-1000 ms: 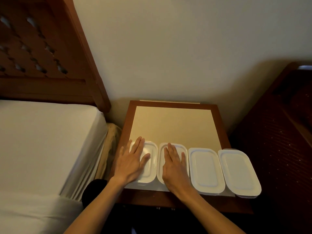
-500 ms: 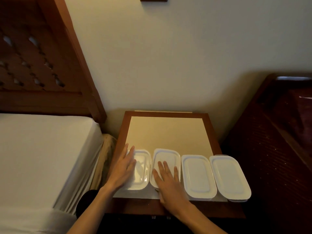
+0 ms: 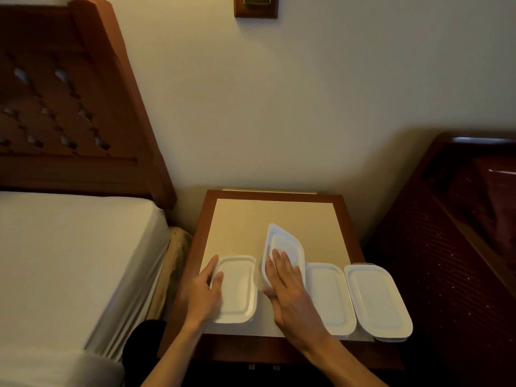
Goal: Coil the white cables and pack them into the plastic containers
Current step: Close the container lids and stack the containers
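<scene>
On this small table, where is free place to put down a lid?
The beige tabletop is bare behind the row of containers, up to the wall. The front edge is crowded: four containers side by side, the left hand on the first, the right hand lifting the second lid.

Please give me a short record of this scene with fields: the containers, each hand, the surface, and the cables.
containers: four white lidded containers in a row on the bedside table
second lid: tilted up, far end raised
left hand: grips the left edge of the leftmost container
right hand: holds the near end of the second lid, fingers on top and thumb at its edge
cables: none visible
beside: bed on the left
</scene>
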